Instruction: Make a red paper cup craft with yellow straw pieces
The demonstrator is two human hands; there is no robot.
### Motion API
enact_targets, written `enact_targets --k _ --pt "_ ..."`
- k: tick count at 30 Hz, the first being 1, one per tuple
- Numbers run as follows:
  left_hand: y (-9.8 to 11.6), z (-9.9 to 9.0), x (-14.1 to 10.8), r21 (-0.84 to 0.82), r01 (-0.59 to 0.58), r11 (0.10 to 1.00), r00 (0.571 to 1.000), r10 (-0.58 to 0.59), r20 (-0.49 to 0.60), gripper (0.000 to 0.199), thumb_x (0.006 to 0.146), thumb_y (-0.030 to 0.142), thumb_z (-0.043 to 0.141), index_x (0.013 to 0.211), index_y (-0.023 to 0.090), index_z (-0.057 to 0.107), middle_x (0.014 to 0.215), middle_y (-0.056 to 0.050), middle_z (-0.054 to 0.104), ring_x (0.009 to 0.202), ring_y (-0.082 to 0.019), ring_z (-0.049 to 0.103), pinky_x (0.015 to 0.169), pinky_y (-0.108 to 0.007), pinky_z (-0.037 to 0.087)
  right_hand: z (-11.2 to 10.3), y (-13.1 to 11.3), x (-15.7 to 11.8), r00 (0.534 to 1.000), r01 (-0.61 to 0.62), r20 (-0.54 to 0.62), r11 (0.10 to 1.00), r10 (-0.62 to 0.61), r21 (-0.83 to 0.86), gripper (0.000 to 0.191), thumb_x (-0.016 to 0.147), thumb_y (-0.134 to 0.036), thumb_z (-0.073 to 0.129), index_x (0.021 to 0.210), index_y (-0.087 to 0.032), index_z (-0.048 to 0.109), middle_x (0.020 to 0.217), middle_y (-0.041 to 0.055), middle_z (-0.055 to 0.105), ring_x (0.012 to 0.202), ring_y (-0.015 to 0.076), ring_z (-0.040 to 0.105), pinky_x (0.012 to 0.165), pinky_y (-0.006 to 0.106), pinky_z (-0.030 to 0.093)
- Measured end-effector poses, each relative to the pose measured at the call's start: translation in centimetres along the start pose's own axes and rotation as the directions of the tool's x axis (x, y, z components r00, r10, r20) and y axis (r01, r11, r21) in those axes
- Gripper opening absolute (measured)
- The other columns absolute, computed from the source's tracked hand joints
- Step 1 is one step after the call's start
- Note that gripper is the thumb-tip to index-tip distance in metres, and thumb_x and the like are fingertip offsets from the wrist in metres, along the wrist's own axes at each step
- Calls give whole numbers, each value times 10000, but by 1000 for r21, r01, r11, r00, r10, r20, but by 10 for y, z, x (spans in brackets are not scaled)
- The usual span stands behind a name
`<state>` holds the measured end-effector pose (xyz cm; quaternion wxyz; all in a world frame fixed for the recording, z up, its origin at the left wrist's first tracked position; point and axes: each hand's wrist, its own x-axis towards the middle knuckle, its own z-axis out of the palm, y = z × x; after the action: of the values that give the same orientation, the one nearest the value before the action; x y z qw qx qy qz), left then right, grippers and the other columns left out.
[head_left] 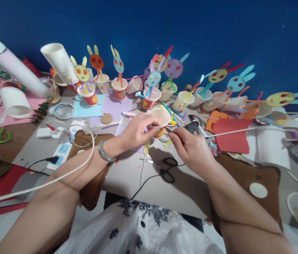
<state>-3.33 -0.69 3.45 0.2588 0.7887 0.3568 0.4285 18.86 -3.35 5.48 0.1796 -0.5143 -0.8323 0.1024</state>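
paper cup (162,117) | gripped between left fingers (152,133) | right fingers (175,140), just beside, gripping dark tool (168,129)

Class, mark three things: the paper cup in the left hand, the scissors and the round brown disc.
Paper cup (162,115): head view, on its inner wall.
Scissors (149,161): head view, on a blade.
Brown disc (106,118): head view, on its face.
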Motion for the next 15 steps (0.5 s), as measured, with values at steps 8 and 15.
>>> enact_targets --k 8,15 --pt "-4 3 -3 264 -114 958 993 108 36 291 1035 373 467 893 204 657 857 -47 727 887 -208 639 1009 -415 381 14 -10 -3 995 -39 -103 959 10 -280 434 1042 -464 370 901 -170 656 626 80 648 510 176 533 530 299 176" --pt "-5 4 -3 306 -118 945 993 104 62 249 1016 330 479 873 211 645 833 -36 730 867 -208 634 1006 -414 391 12 2 10 993 -67 114 940 31 334 425 1029 -524 392 810 -205 568 521 -36 478 479 127 423 535 267 297"
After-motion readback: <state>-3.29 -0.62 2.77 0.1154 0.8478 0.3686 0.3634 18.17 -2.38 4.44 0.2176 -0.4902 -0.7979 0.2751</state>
